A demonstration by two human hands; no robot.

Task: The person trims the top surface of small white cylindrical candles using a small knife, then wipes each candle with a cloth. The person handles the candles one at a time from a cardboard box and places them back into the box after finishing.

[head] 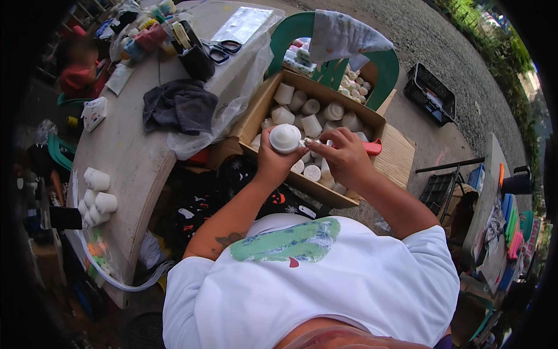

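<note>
My left hand [276,162] grips a white cupcake-shaped piece [285,138] with a swirled, domed top facing up. In my right hand [348,158] is a red-handled cutter knife [373,148]; its blade end meets the right side of the white piece, though my fingers partly cover it. Both hands are over an open cardboard box [301,186] filled with several similar white pieces [311,125]. Some of those lie on their sides, others stand with the flat end up.
Behind the box stands a green plastic chair [291,27] with a cloth [344,37] over its back. On the left table [130,144] are a dark towel [179,107], scissors [223,50] and stacked white pieces [104,203]. A person [83,72] sits beyond. A black crate [429,94] rests on the ground.
</note>
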